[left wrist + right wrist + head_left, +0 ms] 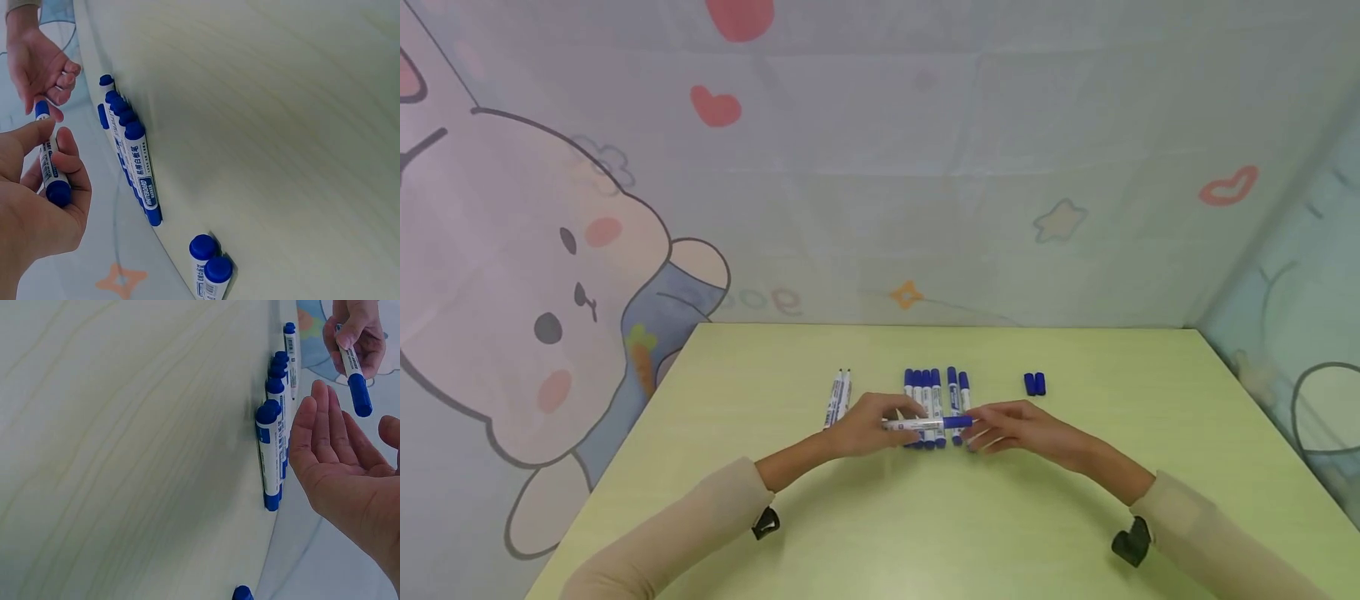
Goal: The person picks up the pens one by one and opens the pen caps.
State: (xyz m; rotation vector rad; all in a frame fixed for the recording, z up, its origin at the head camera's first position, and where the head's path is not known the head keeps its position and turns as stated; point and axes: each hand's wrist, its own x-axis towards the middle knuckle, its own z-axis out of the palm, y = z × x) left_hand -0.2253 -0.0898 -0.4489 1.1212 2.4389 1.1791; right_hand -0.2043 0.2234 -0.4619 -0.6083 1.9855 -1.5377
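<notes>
My left hand (859,429) grips a whiteboard marker (921,424) by its white barrel, above the table. The marker lies sideways, its blue cap pointing right. Close to that cap is my right hand (1026,429); in the right wrist view its fingers (322,425) are straight and spread from the thumb, holding nothing. Below and behind the hands, several blue-capped markers (927,390) lie side by side, with two more capped markers (954,396) just right of them. The hands partly hide these rows.
Two markers without caps (838,398) lie left of the row, tips toward the back. Two loose blue caps (1034,384) lie together at the right. A printed cloth (880,167) hangs behind the far edge of the pale yellow-green table (947,525).
</notes>
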